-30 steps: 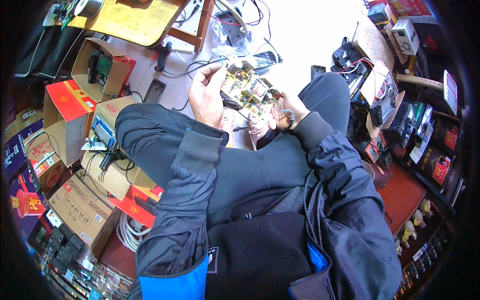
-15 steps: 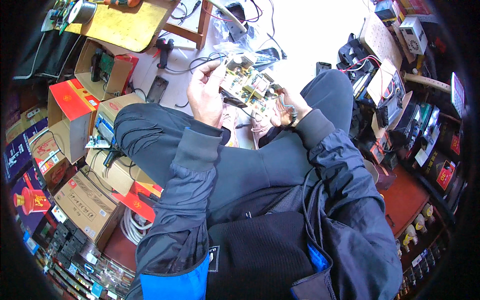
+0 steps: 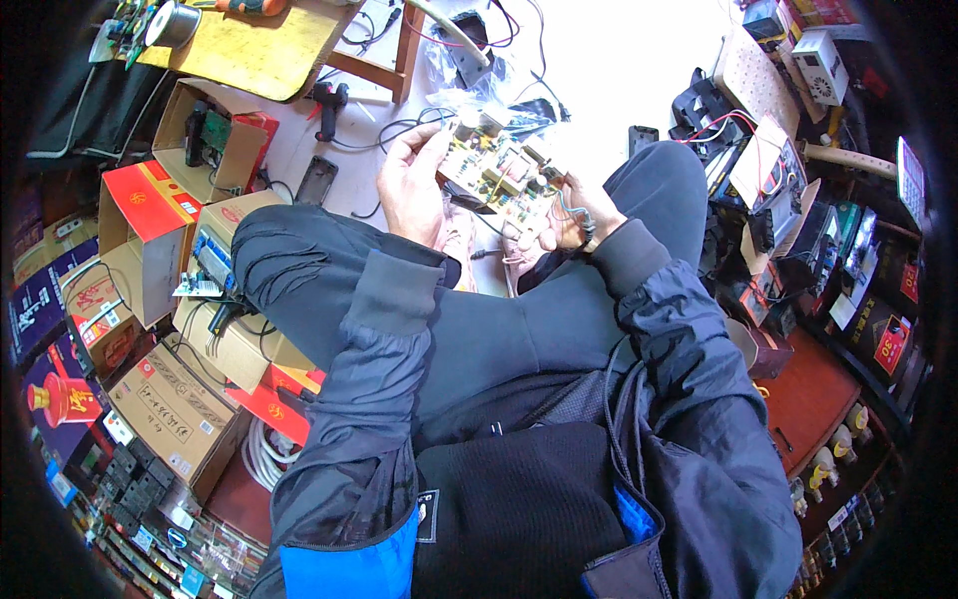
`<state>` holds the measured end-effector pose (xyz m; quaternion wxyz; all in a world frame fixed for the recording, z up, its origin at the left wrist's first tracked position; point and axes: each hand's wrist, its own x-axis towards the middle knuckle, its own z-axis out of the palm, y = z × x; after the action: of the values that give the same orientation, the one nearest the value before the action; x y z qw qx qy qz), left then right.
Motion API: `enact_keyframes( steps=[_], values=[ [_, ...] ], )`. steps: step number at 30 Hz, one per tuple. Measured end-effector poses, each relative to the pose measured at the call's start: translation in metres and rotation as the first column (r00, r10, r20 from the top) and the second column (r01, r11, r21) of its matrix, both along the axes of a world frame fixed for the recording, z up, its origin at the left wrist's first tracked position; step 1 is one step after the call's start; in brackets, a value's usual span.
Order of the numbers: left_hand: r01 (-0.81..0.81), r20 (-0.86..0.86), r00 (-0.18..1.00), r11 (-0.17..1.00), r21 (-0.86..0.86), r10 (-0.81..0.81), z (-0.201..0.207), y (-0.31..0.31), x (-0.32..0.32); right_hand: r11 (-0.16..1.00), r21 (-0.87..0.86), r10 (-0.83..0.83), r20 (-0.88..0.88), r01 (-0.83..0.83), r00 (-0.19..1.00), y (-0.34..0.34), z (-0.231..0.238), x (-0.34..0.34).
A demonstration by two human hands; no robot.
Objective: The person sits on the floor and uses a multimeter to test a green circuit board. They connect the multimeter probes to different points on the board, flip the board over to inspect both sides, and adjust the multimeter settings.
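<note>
1 circuit board (image 3: pixel 507 172), populated face toward us, held between our knees (image 3: pixel 659 172). 2 hands: left hand (image 3: pixel 412 190) pinching the left edge, thumb opposing fingers; right hand (image 3: pixel 587 208) pinching the lower right corner, wires (image 3: pixel 572 212) beside its fingers. Opposite-edge holds presumably steady the board, leaving that face uncovered.

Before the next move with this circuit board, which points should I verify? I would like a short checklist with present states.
1. Left hand grips circuit board: ok.
2. Right hand holds opposite side: ok.
3. Wires clear of right hand: not ok, they run against it.
4. Underside undamaged: cannot tell, it faces away.
5. Spool away from the board: ok, on the yellow table.
</note>
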<state>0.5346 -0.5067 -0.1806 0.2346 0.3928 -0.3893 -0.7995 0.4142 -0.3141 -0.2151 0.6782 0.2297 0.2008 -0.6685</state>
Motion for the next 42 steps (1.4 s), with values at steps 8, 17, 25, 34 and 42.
enact_keyframes(
  steps=[8,17,25,34,42],
  values=[
    [0.013,-0.026,1.000,1.000,-0.004,-0.014,-0.006,0.002,0.000,0.994,-0.111,0.003,-0.067,-0.010,0.998,0.012,-0.007,0.002],
    [0.031,-0.011,0.999,0.998,0.049,-0.031,-0.018,0.001,0.003,0.955,-0.296,-0.017,0.026,0.023,1.000,0.020,-0.008,0.001],
    [0.016,-0.014,1.000,0.996,0.086,-0.015,-0.023,0.001,0.004,0.922,-0.385,-0.018,0.068,0.043,0.998,0.021,-0.012,0.000],
    [0.039,0.022,0.999,0.998,0.045,-0.040,-0.025,0.003,0.000,0.943,-0.323,0.049,-0.108,-0.082,0.993,0.023,-0.014,-0.004],
    [0.054,0.016,0.998,0.998,0.020,-0.054,-0.026,0.004,-0.003,0.960,-0.268,0.042,-0.135,-0.077,0.990,0.020,-0.019,-0.002]
  ],
)
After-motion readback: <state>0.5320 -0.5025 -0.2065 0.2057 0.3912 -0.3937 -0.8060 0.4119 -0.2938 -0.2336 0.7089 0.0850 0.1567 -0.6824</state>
